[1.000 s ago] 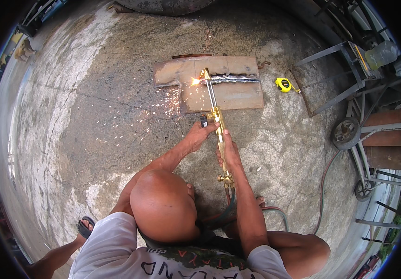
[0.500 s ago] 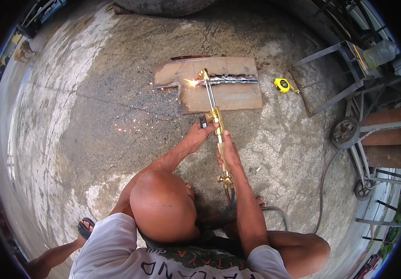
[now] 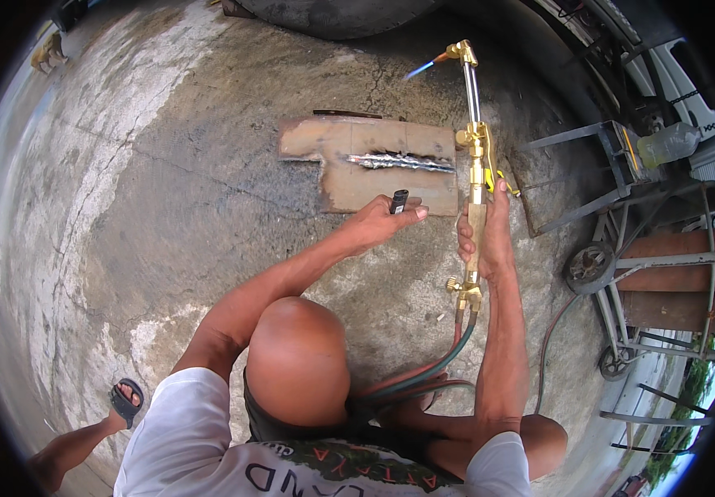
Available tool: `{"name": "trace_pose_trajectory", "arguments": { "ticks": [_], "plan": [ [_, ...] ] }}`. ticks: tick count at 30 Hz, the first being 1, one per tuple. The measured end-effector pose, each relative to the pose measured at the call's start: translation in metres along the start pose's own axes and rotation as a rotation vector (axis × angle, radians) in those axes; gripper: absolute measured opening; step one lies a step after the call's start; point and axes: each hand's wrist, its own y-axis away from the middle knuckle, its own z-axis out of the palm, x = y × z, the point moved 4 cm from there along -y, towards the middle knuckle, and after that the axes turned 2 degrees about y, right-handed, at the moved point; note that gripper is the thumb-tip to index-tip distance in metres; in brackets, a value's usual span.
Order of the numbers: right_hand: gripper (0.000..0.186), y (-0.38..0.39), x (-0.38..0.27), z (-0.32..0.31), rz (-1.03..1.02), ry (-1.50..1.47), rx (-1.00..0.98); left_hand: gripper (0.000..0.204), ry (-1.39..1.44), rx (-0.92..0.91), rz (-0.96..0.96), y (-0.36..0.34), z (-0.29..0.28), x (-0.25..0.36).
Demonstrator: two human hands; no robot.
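Observation:
My right hand (image 3: 490,236) is wrapped round the grip of a brass cutting torch (image 3: 475,157), raised to the right of the steel plate. A blue flame (image 3: 420,69) with an orange root burns at its nozzle, pointing left and clear of the plate. My left hand (image 3: 378,224) is closed on a small black lighter (image 3: 399,201), by the plate's near edge. The rusty steel plate (image 3: 386,186) lies flat on the concrete, with a notch at its left and a jagged, silvery cut line (image 3: 399,161) across it. Part of a yellow tape measure (image 3: 494,180) shows behind the torch.
Red and green hoses (image 3: 432,364) run from the torch toward my legs. A metal stand (image 3: 577,137) and a wheeled cart (image 3: 594,265) are at the right. Another person's sandalled foot (image 3: 127,399) is at lower left, and an animal (image 3: 48,54) stands far left.
The torch has moved up and right, off the plate, and the sparks are gone. My left hand has come away from the torch with the lighter still in it.

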Motion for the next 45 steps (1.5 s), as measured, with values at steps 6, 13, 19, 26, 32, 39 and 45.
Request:
{"name": "trace_pose_trajectory", "arguments": {
  "ticks": [6, 13, 19, 26, 32, 39, 45],
  "plan": [
    [0.084, -0.004, -0.117, -0.041, -0.003, 0.27, 0.077, 0.066, -0.337, -0.088, -0.117, 0.023, 0.003, 0.036],
    [0.084, 0.013, -0.129, -0.028, 0.004, 0.326, 0.089, 0.06, -0.66, -0.282, 0.048, 0.008, 0.007, 0.066],
    [0.081, 0.011, -0.112, -0.031, 0.014, 0.279, 0.023, 0.056, -0.864, -0.451, 0.124, 0.001, 0.041, 0.1],
    [0.083, 0.015, -0.134, -0.068, -0.034, 0.206, -0.018, 0.053, -0.711, -0.486, 0.002, -0.014, 0.102, 0.14],
    [0.086, -0.023, -0.112, -0.095, -0.068, 0.15, -0.049, 0.056, 0.117, -0.191, -0.172, -0.04, 0.12, 0.103],
    [0.08, -0.057, -0.068, -0.128, 0.041, 0.052, -0.087, 0.051, 0.367, 0.104, -0.25, -0.049, 0.17, 0.076],
    [0.076, -0.052, -0.04, -0.145, 0.124, 0.054, -0.137, 0.046, 0.454, 0.118, -0.35, -0.034, 0.202, 0.033]
  ]
}}
